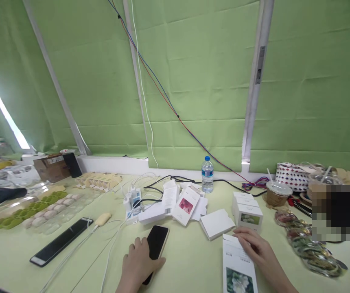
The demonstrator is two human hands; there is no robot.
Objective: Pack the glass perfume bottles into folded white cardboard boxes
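Note:
A dark-screened phone (pixel 157 241) lies on the pale green table (pixel 193 260) at the lower middle. My left hand (pixel 138 260) rests over its left side, fingers curled along one edge and thumb across the screen. To the right, my right hand (pixel 256 248) pinches the upper right edge of a white box with a white flower picture (pixel 239 270). Just behind that hand stand several small white boxes (pixel 247 215). A plain white box (pixel 217 224) lies between the hands, further back, beside a white box with a pink picture (pixel 186 206).
A water bottle (pixel 207 176) stands at the back, near cables and a power strip (pixel 134 203). At left lie a larger phone (pixel 62 241) and trays of round pale items (pixel 48 213). Right are a drink cup (pixel 277 194) and coiled packets (pixel 311 244).

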